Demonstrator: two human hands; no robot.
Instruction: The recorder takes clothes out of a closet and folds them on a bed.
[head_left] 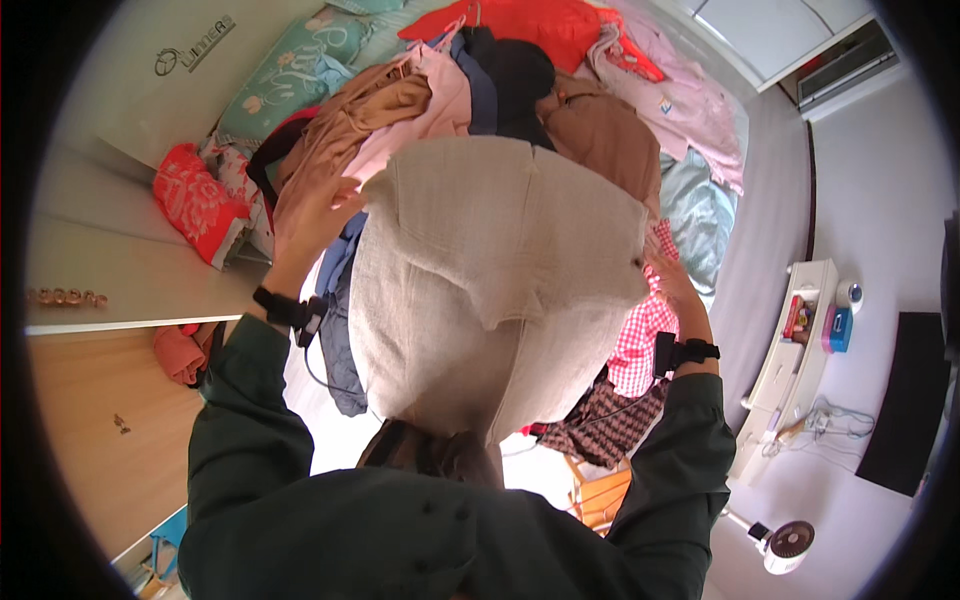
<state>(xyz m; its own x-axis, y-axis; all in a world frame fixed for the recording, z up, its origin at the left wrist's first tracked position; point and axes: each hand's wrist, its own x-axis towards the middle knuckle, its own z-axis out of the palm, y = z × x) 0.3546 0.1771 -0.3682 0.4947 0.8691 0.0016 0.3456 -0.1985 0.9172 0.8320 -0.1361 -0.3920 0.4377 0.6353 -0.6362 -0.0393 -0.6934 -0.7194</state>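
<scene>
A pair of beige trousers, as it looks, is spread wide in front of my body. Two leg-like parts hang down from a seam near its middle. My left hand is closed on the upper left edge, thumb and fingers pinching the cloth. At the right edge, my right hand grips the cloth, its fingers partly hidden behind it. A small dark spot, perhaps a button, shows beside that hand. Beyond lies a heap of clothes with a brown garment and a black one.
A red-and-white checked cloth and a brown patterned cloth lie beneath on the right. Red bedding and a teal pillow are at the back. A pale cabinet stands left; a white shelf unit stands right.
</scene>
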